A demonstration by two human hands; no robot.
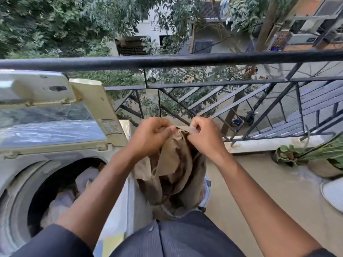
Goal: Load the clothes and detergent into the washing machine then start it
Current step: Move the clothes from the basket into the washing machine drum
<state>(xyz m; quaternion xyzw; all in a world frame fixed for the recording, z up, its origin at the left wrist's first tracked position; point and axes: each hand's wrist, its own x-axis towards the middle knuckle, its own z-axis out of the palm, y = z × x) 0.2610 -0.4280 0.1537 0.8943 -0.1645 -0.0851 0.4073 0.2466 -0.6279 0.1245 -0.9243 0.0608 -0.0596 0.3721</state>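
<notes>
Hanging from both hands [177, 135]: tan garment [172, 173]

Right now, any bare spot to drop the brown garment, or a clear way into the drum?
Bare balcony floor between the person and the potted plants. The drum opening is clear on top, with pale clothes lower down. Crowded at centre: left hand and right hand both grip the brown garment.

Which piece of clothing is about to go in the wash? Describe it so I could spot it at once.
Start at the washing machine on the left with its lid up. Just right of it, before the black railing, the left hand and right hand grip a tan garment. Unlike the pale clothes in the drum, it hangs brown and crumpled.
</notes>
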